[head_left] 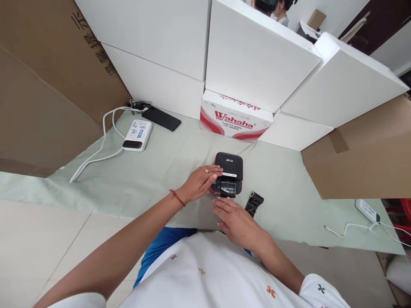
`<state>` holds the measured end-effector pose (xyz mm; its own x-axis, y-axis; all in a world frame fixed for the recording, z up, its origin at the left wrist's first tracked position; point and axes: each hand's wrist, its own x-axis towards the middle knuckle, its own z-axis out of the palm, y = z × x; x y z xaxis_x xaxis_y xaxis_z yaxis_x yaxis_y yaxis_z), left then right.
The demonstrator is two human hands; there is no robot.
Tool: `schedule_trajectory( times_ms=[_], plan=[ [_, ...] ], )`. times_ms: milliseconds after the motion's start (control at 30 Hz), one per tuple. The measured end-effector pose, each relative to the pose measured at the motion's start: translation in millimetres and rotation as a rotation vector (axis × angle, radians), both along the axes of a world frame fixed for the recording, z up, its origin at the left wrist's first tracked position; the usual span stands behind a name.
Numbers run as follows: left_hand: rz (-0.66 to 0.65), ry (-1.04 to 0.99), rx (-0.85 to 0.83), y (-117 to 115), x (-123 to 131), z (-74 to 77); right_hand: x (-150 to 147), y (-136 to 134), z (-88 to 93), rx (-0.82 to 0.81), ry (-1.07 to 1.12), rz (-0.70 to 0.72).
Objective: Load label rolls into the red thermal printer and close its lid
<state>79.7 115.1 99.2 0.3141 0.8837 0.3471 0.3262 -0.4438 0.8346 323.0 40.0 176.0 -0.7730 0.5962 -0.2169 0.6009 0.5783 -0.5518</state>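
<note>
A small black label printer (229, 161) with red sides sits on the cloth-covered table in front of me. A strip of shiny black film (228, 188) hangs from its front, and a white strip lies across the top. My left hand (202, 182) rests on the printer's left side, fingers stretched over its top edge. Just below the film, my right hand (236, 218) lies with its fingers extended, the tips at or close to the film's lower end; whether they touch it I cannot tell. A loose roll of black film (254, 202) lies right of the printer.
A Wahaha water carton (236, 115) stands behind the printer against white panels (257, 55). At the left are a white power bank (138, 135) with cables and a black phone (161, 118). Cardboard walls (362, 149) flank the table; another power bank (367, 211) lies far right.
</note>
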Motion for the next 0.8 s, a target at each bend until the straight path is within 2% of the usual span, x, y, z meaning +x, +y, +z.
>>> schedule_trajectory(
  times_ms=[100, 200, 300, 433, 500, 633, 800],
  plan=[
    [0.028, 0.106, 0.03, -8.5, 1.4, -9.9, 5.3, 8.3, 5.2, 0.067, 0.18, -0.075],
    [0.078, 0.198, 0.062, -9.6, 4.1, -11.7, 12.6, 22.2, 8.3, 0.214, 0.304, -0.302],
    [0.094, 0.216, 0.079, -7.6, 6.2, -9.9, 20.0, 37.9, 6.2, 0.313, 0.282, -0.461],
    [0.121, 0.229, 0.105, -6.5, 9.7, -10.1, 32.5, 55.7, -1.5, 0.336, 0.256, -0.558],
    [0.128, 0.231, 0.119, -6.7, 11.6, -11.0, 38.2, 61.4, -5.8, 0.313, 0.17, -0.526],
    [0.134, 0.23, 0.131, -8.1, 13.8, -11.2, 38.9, 60.9, -12.4, 0.228, -0.041, -0.344],
    [0.143, 0.216, 0.093, -8.7, 17.0, -9.3, 28.8, 56.9, -12.0, 0.194, -0.096, -0.283]
  ],
)
